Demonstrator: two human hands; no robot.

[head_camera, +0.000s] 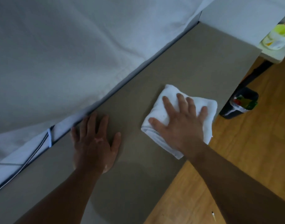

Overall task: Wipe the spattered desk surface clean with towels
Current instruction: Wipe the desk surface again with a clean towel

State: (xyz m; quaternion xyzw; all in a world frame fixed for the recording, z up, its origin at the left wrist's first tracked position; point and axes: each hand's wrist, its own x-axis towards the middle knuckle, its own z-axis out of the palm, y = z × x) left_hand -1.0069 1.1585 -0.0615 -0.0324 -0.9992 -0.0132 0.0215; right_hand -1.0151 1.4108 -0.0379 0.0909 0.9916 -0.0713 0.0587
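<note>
A folded white towel (161, 101) lies on the grey-brown desk surface (191, 62), near the desk's right edge. My right hand (180, 125) presses flat on top of the towel with its fingers spread. My left hand (95, 143) rests flat on the bare desk to the left, fingers straight, close to the desk's back edge. I make out no spatter on the desk in this blurred view.
A white sheet (66, 54) hangs along the desk's back edge, with a cable (40, 146) beside it. A white box (245, 15) stands at the far end. On the wooden floor (251, 151) to the right sits a dark bin (240, 102).
</note>
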